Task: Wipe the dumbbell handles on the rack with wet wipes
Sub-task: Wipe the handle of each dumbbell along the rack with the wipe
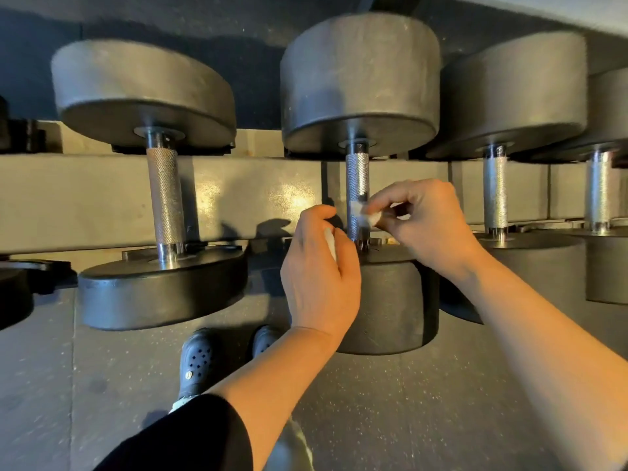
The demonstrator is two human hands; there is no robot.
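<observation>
Several black dumbbells lie across the rack point(102, 198) with knurled steel handles. The middle dumbbell's handle point(356, 175) stands between my hands. My right hand point(428, 226) pinches a small white wet wipe point(368, 217) against the lower part of that handle. My left hand point(319, 273) is curled just left of the handle's lower end, with a strip of white wipe point(330, 243) showing between thumb and fingers. The left dumbbell's handle point(166, 198) and the right dumbbell's handle point(495, 192) are untouched by either hand.
A further handle point(599, 192) shows at the far right. My dark perforated shoes point(198, 360) stand on the grey speckled floor point(407, 419) below the rack. A black sleeve point(190, 436) covers my left upper forearm.
</observation>
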